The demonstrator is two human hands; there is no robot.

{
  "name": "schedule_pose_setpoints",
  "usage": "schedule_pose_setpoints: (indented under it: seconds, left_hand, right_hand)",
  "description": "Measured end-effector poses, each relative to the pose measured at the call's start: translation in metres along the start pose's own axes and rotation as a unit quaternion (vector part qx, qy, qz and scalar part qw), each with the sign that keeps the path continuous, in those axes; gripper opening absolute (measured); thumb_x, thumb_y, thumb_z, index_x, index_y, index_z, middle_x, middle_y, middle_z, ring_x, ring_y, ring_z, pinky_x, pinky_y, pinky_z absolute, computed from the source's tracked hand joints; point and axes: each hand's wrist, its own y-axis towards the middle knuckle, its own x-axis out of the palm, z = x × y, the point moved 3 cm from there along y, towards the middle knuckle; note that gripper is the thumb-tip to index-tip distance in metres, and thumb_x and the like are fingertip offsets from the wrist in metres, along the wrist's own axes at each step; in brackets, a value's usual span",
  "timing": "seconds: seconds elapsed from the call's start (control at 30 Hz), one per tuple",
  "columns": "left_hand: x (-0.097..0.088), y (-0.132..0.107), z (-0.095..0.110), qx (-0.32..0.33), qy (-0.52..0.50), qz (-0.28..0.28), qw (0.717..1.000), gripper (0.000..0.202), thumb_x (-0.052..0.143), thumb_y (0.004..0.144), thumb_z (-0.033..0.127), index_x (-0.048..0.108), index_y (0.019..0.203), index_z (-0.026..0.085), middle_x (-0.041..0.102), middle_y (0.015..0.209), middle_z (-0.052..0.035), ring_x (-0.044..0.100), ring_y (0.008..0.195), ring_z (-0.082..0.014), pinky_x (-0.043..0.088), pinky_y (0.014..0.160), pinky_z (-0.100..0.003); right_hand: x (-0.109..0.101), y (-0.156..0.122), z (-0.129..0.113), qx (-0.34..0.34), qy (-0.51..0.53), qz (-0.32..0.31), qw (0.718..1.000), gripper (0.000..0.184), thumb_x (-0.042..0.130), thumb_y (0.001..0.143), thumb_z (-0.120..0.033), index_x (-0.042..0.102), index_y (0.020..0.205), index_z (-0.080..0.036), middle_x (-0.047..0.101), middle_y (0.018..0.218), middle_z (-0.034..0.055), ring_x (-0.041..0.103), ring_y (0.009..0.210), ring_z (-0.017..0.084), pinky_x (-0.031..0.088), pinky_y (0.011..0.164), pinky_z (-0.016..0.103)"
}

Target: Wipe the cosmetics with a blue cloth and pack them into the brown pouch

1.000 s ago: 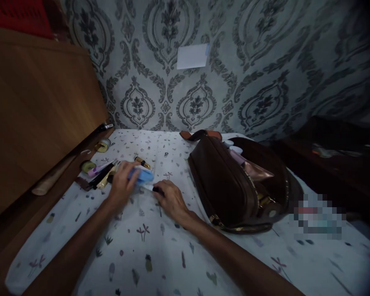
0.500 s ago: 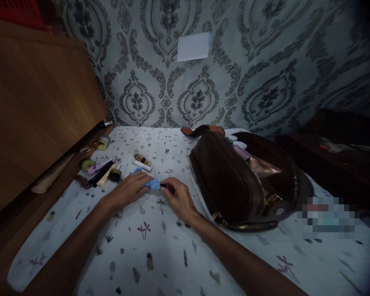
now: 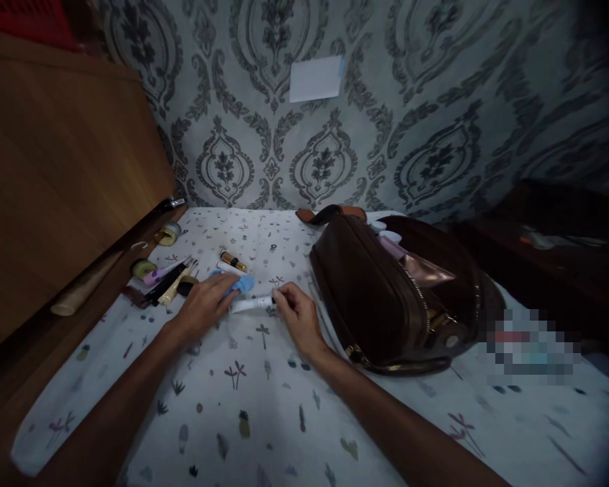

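My right hand (image 3: 300, 316) pinches one end of a slim white cosmetic tube (image 3: 252, 304) between thumb and fingertips. The tube lies nearly level, its other end close to the fingers of my left hand (image 3: 203, 303). That left hand is closed on a crumpled light-blue cloth (image 3: 242, 283), partly hidden under its fingers. Just behind the cloth are a gold-and-black tube (image 3: 232, 261) and a white stick (image 3: 229, 268). A black tube (image 3: 165, 284), a cream tube (image 3: 172, 292) and a round dark jar (image 3: 187, 286) lie left of my left hand.
A brown leather bag (image 3: 363, 297) stands unzipped on the right, with a rose-gold pouch (image 3: 423, 274) and other items inside. A wooden cabinet (image 3: 71, 169) borders the left side. Patterned cloth (image 3: 264, 412) covers the surface, and a papered wall (image 3: 274, 135) rises behind.
The blue cloth has come away from the white tube, which now shows between my hands. My left hand has shifted slightly left and my right hand slightly right, still holding the tube's end.
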Motion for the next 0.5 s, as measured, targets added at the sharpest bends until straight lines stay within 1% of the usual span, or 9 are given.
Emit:
schedule_pose_setpoints:
  seconds: [0.03, 0.07, 0.1, 0.17, 0.23, 0.3, 0.33, 0.43, 0.5]
  left_hand:
    - [0.001, 0.000, 0.006, 0.015, 0.013, 0.027, 0.999, 0.033, 0.040, 0.101, 0.034, 0.062, 0.120, 0.018, 0.069, 0.116, -0.0111, 0.062, 0.108, -0.0249, 0.048, 0.098, -0.040]
    - [0.004, -0.001, 0.014, 0.037, 0.022, 0.043, 0.998, 0.033, 0.040, 0.102, 0.033, 0.062, 0.121, 0.017, 0.069, 0.114, -0.0114, 0.062, 0.107, -0.0250, 0.048, 0.097, -0.041]
    - [0.009, -0.002, 0.021, 0.060, 0.029, 0.044, 0.997, 0.033, 0.041, 0.101, 0.032, 0.061, 0.122, 0.017, 0.069, 0.112, -0.0116, 0.062, 0.106, -0.0251, 0.049, 0.096, -0.042]
    - [0.021, -0.004, 0.035, 0.090, 0.049, 0.012, 0.995, 0.031, 0.043, 0.101, 0.031, 0.059, 0.124, 0.017, 0.068, 0.110, -0.0113, 0.061, 0.104, -0.0256, 0.049, 0.093, -0.042]
    - [0.031, -0.005, 0.041, 0.085, 0.080, -0.033, 0.993, 0.029, 0.044, 0.100, 0.028, 0.057, 0.124, 0.018, 0.067, 0.109, -0.0111, 0.060, 0.104, -0.0261, 0.050, 0.090, -0.041]
    - [0.035, -0.005, 0.041, 0.065, 0.101, -0.065, 0.991, 0.027, 0.045, 0.099, 0.026, 0.056, 0.123, 0.018, 0.066, 0.108, -0.0111, 0.060, 0.103, -0.0268, 0.050, 0.088, -0.041]
    - [0.035, -0.004, 0.038, 0.060, 0.095, -0.075, 0.991, 0.026, 0.045, 0.099, 0.025, 0.056, 0.122, 0.018, 0.066, 0.107, -0.0108, 0.060, 0.103, -0.0268, 0.050, 0.087, -0.041]
    - [0.027, -0.003, 0.030, 0.061, 0.031, -0.092, 0.993, 0.023, 0.045, 0.099, 0.027, 0.057, 0.117, 0.020, 0.066, 0.108, -0.0091, 0.061, 0.102, -0.0251, 0.050, 0.086, -0.038]
    - [0.021, -0.002, 0.025, 0.061, -0.013, -0.094, 0.994, 0.023, 0.045, 0.099, 0.027, 0.057, 0.117, 0.022, 0.066, 0.110, -0.0083, 0.061, 0.104, -0.0238, 0.050, 0.089, -0.036]
  right_hand:
    - [0.000, 0.000, 0.001, 0.005, 0.006, -0.003, 1.000, 0.031, 0.055, 0.089, -0.045, 0.052, 0.070, -0.021, 0.046, 0.059, -0.0048, 0.044, 0.056, 0.012, 0.033, 0.056, 0.025]
    - [0.001, 0.000, 0.001, 0.008, 0.012, -0.006, 1.000, 0.031, 0.056, 0.088, -0.045, 0.052, 0.069, -0.021, 0.047, 0.058, -0.0047, 0.044, 0.056, 0.012, 0.034, 0.056, 0.025]
    - [0.001, 0.000, 0.002, 0.006, 0.018, -0.007, 1.000, 0.029, 0.056, 0.087, -0.043, 0.052, 0.069, -0.021, 0.049, 0.058, -0.0046, 0.045, 0.056, 0.012, 0.035, 0.057, 0.025]
    - [0.001, -0.001, 0.002, -0.003, 0.026, -0.008, 1.000, 0.026, 0.056, 0.086, -0.040, 0.052, 0.068, -0.021, 0.051, 0.059, -0.0042, 0.047, 0.057, 0.012, 0.036, 0.057, 0.024]
    - [0.002, 0.000, 0.004, -0.004, 0.035, -0.007, 0.999, 0.026, 0.055, 0.085, -0.038, 0.051, 0.067, -0.021, 0.051, 0.059, -0.0042, 0.048, 0.058, 0.012, 0.037, 0.057, 0.024]
    - [0.002, 0.001, 0.005, 0.007, 0.043, -0.001, 0.999, 0.028, 0.056, 0.084, -0.041, 0.050, 0.065, -0.021, 0.050, 0.057, -0.0044, 0.047, 0.056, 0.012, 0.037, 0.056, 0.024]
    - [0.002, 0.002, 0.006, 0.015, 0.047, 0.007, 0.999, 0.030, 0.057, 0.084, -0.043, 0.050, 0.065, -0.021, 0.049, 0.056, -0.0046, 0.047, 0.054, 0.012, 0.037, 0.055, 0.024]
    - [0.000, 0.004, 0.009, 0.036, 0.060, 0.036, 0.997, 0.036, 0.061, 0.082, -0.049, 0.049, 0.062, -0.021, 0.047, 0.051, -0.0053, 0.042, 0.049, 0.011, 0.033, 0.050, 0.023]
    - [-0.002, 0.004, 0.009, 0.055, 0.078, 0.048, 0.994, 0.042, 0.063, 0.082, -0.053, 0.046, 0.060, -0.022, 0.045, 0.049, -0.0058, 0.039, 0.047, 0.010, 0.029, 0.046, 0.023]
